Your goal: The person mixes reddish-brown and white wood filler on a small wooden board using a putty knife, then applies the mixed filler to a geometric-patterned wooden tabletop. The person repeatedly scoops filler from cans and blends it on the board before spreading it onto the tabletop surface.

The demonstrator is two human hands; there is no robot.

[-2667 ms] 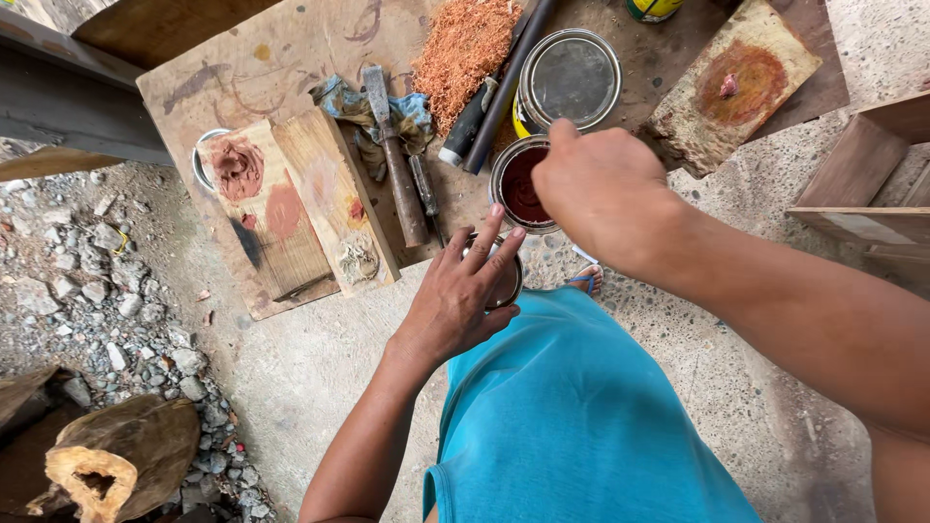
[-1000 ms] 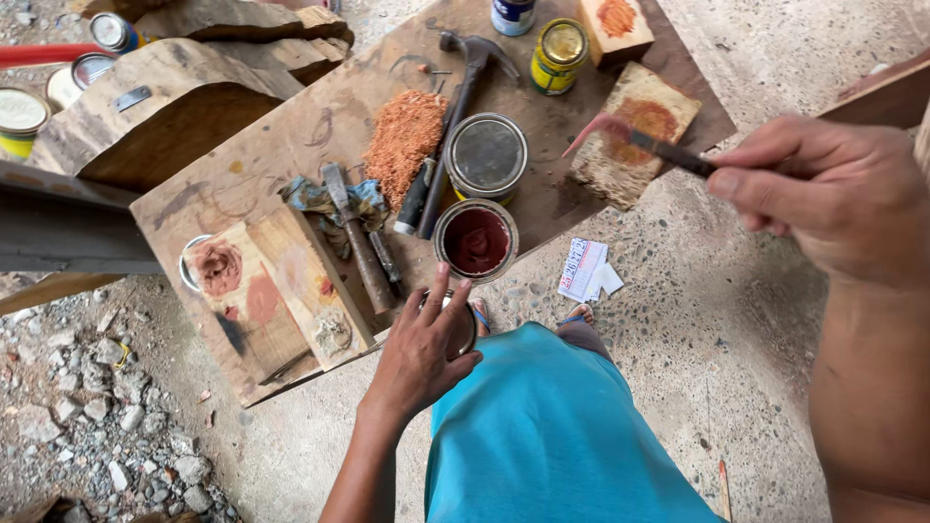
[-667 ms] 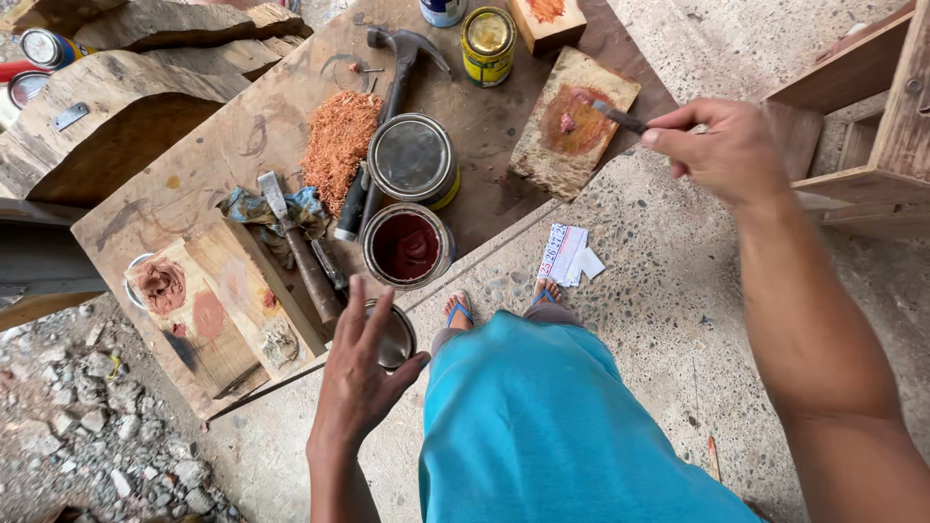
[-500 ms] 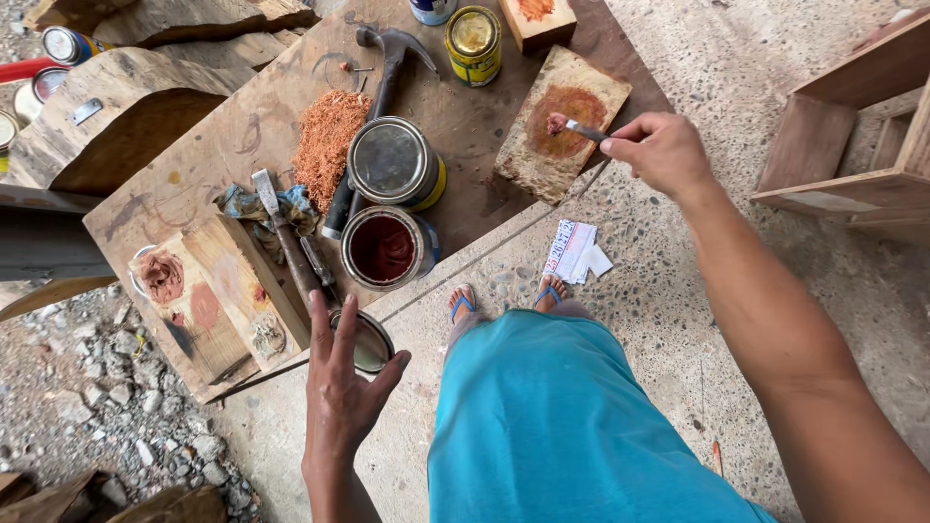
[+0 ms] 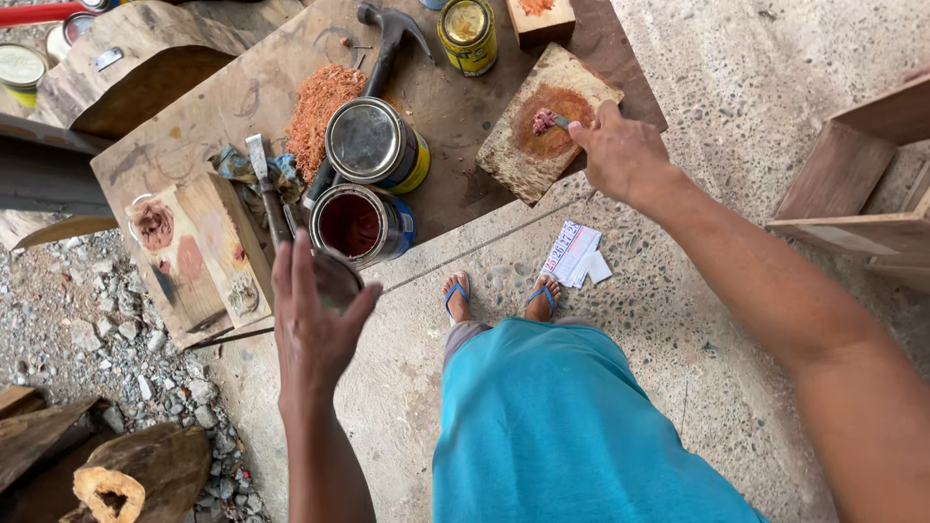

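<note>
Plywood worktop (image 5: 242, 92), right hand (image 5: 620, 155) gripping brush (image 5: 554, 120) on block (image 5: 547, 121), left hand (image 5: 315, 324) clasping lid (image 5: 337, 281)

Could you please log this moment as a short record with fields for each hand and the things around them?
Right hand: presses a small tool into reddish paste on a wooden block
Left hand: holds a round metal lid
Open can: dark red contents
Closed can: behind the open one
Sawdust pile: left of closed can
Hammer: on the board
</note>
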